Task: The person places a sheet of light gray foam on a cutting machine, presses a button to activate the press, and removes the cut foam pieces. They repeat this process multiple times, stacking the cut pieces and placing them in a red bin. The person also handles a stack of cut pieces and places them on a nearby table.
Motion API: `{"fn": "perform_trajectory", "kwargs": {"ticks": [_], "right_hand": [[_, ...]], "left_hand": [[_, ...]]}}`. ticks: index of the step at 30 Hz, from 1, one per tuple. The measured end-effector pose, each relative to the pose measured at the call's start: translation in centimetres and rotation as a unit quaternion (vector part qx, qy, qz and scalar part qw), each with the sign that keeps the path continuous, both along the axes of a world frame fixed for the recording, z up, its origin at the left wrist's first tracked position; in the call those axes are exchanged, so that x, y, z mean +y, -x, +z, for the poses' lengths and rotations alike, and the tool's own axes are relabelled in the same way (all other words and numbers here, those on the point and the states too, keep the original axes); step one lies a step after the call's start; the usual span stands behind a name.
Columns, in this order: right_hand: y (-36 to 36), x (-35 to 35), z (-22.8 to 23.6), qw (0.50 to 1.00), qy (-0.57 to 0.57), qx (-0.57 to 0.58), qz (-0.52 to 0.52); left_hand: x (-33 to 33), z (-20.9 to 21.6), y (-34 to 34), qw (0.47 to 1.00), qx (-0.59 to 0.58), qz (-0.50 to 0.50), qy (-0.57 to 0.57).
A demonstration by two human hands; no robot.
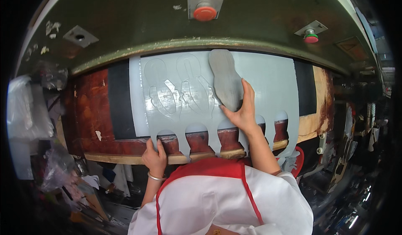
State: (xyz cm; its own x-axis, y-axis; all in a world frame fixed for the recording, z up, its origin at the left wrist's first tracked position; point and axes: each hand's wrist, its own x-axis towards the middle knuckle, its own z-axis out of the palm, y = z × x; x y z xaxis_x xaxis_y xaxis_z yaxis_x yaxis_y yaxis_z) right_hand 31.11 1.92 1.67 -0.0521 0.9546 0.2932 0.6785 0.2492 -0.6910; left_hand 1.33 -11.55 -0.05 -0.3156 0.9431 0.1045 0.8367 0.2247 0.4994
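— What have your 2 hands got?
— My right hand presses flat on the sole-shaped cutter, lying on the grey sheet. My left hand pinches the sheet's near edge.

Brown trapezoid label on green press, upper right.
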Motion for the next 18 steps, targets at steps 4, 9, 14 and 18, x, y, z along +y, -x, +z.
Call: {"fn": "perform_trajectory", "kwargs": {"ticks": [4, 9, 14, 18], "right_hand": [[-3.1, 8.1, 5.1, 0.974, -0.029, 0.164, -0.151], [-10.5, 17.5, 10.3, 0.921, -0.227, 0.005, -0.315], [-10.6, 19.1, 7.9, 0.912, -0.275, 0.019, -0.304], [-11.1, 17.6, 6.9, 0.921, -0.237, -0.057, -0.303]], "left_hand": [[4.8, -0.3, 0.2, 1.0, 0.014, 0.002, -0.018], [11.5, -0.5, 0.1, 0.998, 0.051, 0.036, -0.029], [18.6, -0.8, 1.0, 0.997, 0.019, 0.061, -0.034], [20.7, -0.4, 1.5, 0.997, 0.007, 0.076, 0.011]]}}
